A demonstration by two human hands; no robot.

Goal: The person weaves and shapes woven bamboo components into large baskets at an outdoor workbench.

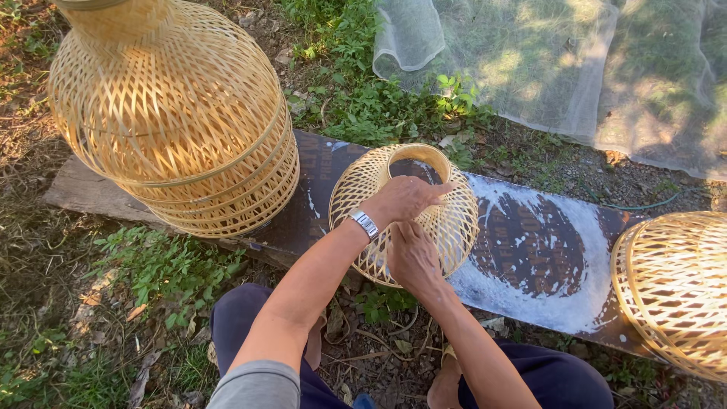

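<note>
- Small woven bamboo basket lying on its side on dark board, round mouth facing up and away, directly in front of knees.
- Left hand resting on top of basket near the neck ring, fingers loosely curled over the weave, thumb stretched toward the rim; touching, not fully clenched.
- Metal wristwatch on left wrist.
- Right hand pressed against lower near side of basket, fingers bent into the weave; grip hidden from this angle, cannot tell how tightly closed.
- Basket pinned between both hands, left above, right below.
- Basket interior: only board surface visible through mouth and gaps; contents otherwise cannot tell.
- Stack of larger bamboo baskets upside down on left end of board, well apart from hands; nested, at least three rims visible at the bottom, exact count cannot tell.
- One more bamboo basket at right edge, partly cut off, near board end.
- White powdery smear on board, right of held basket.
- White mesh netting spread on ground beyond board, one sheet.
- Grass and weeds around board; dark trousers at bottom.
- Count: two hands, one board, one watch.
</note>
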